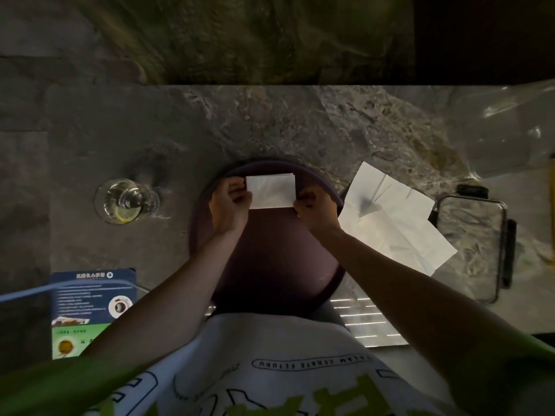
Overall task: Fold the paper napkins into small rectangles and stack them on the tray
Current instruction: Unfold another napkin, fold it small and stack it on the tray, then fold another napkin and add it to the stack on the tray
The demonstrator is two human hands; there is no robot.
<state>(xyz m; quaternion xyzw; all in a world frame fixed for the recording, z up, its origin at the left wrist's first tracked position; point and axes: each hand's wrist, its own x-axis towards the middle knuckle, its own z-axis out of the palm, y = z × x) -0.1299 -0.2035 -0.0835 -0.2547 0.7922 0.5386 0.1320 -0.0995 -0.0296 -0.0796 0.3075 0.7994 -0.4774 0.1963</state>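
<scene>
Over the round tray (326, 181), both hands pinching folded napkin (270, 191)

Both hands are covering parts of the folded napkin (270, 191): the left hand (229, 205) is hiding its left edge, the right hand (315, 208) its lower right corner. Whether the napkin is touching the tray (270, 265) cannot be told. Forearms and shirt are hiding the tray's near rim. The leaflet (93, 307) is lying partly under the left forearm, its print too small to read. The clear bag (507, 127) is running off the right edge.
</scene>
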